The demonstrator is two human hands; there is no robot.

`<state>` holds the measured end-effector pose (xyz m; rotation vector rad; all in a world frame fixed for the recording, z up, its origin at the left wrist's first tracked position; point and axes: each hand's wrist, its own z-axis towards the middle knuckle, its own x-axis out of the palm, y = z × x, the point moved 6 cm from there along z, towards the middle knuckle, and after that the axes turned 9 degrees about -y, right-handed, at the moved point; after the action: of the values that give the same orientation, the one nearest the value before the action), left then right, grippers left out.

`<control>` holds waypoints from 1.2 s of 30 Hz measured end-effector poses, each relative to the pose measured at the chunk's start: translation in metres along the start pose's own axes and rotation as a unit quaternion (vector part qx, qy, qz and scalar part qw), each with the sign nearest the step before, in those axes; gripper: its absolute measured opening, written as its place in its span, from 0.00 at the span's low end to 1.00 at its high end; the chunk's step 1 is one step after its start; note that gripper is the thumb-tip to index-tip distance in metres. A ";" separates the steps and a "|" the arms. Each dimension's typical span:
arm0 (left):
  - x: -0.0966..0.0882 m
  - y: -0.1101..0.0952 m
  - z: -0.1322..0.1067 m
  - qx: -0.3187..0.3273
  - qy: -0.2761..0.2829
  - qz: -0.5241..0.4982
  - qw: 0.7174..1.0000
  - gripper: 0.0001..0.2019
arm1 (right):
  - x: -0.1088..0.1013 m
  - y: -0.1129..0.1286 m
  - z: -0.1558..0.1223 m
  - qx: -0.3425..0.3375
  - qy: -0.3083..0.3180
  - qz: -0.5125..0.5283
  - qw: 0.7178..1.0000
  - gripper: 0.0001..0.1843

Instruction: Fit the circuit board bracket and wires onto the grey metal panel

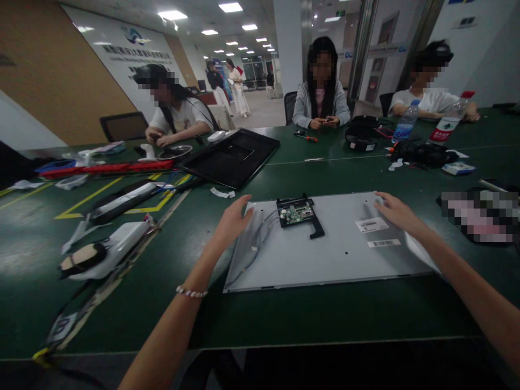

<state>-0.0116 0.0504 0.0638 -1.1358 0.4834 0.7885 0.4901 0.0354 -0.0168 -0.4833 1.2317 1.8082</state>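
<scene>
A flat grey display panel (337, 262), seen from its back, lies before me with its near edge toward me. My left hand (234, 221) grips it at the far left corner, thumb on top and the other fingers partly hidden along the edge. At the far right corner my right hand (397, 211) holds the opposite side in a similar way. Between the hands, a green circuit board (298, 214) in a black bracket (317, 227) sits on the panel's back. Thin grey cables (260, 244) run from it toward the left edge. Two white labels (371, 225) are on the right.
Beyond the panel lies a black monitor housing (231, 157). Long white-and-black devices (117, 244) lie at the left. An orange screwdriver (311, 139), bottles (406, 122) and a tangle of black cables (422, 154) are farther off. Several people sit or stand across the green table (325, 319).
</scene>
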 end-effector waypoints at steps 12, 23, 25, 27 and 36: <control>0.090 -0.061 0.010 0.192 0.254 -0.030 0.948 0.51 | 0.014 0.003 -0.021 -0.065 0.012 -0.020 0.998 0.29; 0.106 -0.099 -0.031 0.211 0.279 -0.084 0.933 0.51 | 0.014 0.002 -0.025 -0.059 0.012 -0.017 0.998 0.33; 0.111 -0.100 -0.038 0.207 0.273 -0.099 0.934 0.50 | 0.013 0.001 -0.025 -0.052 0.011 -0.018 0.998 0.33; 0.114 -0.099 -0.041 0.208 0.260 -0.109 0.937 0.51 | 0.013 0.000 -0.025 -0.046 0.005 -0.018 0.999 0.32; 0.114 -0.109 -0.057 0.217 0.254 -0.092 0.938 0.51 | 0.013 0.001 -0.029 -0.044 0.012 -0.028 0.999 0.34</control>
<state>0.1472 0.0098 0.0298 -0.9411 0.9186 0.1923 0.4783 0.0154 -0.0378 -0.5851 1.1453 1.8194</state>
